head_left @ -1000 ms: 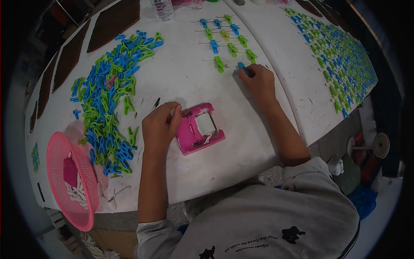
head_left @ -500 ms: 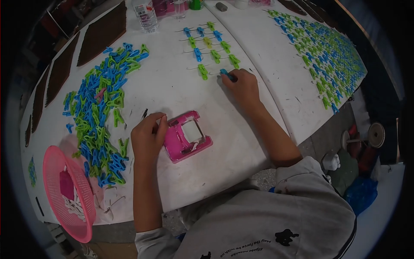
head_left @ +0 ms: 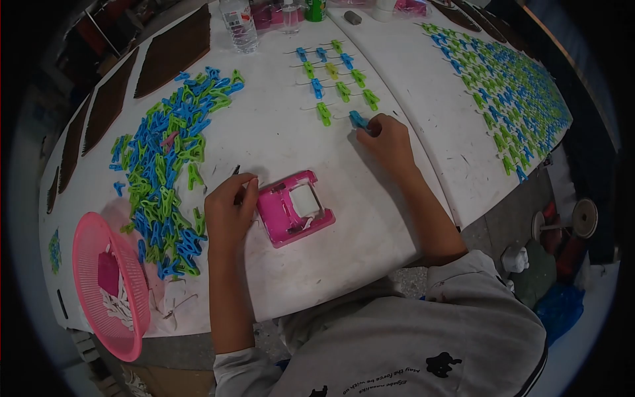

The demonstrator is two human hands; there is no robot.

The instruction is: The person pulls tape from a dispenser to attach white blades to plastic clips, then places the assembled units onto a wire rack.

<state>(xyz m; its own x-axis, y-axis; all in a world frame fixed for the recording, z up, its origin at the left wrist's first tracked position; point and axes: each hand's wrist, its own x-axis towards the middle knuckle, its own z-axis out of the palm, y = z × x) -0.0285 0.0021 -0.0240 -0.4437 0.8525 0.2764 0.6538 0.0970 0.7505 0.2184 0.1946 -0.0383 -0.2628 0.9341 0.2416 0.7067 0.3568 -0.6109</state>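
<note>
Between thumb and fingers, my right hand (head_left: pixel 383 135) pinches a blue clip (head_left: pixel 358 120) at the lower right of the small rows of clips. A thin curved strand runs left from this clip. Just above lie a green clip (head_left: pixel 371 100) and, to the left, another green clip (head_left: pixel 323 114). My left hand (head_left: pixel 231 202) is closed beside the pink tray (head_left: pixel 276 215), with a thin dark tip showing above the fingers; what it holds is too small to name. A white block (head_left: pixel 305 200) sits in the tray.
A heap of blue and green clips (head_left: pixel 159 172) spreads on the left, behind a pink basket (head_left: pixel 141 291). Many clips in rows (head_left: pixel 509 99) cover the right tabletop. A clear bottle (head_left: pixel 239 26) stands at the back, near brown bristly sheets (head_left: pixel 173 49).
The view has shifted, so the table items appear slightly further right. My right hand still holds the blue clip, now tilted differently and more exposed. My left hand stays closed beside the tray.
</note>
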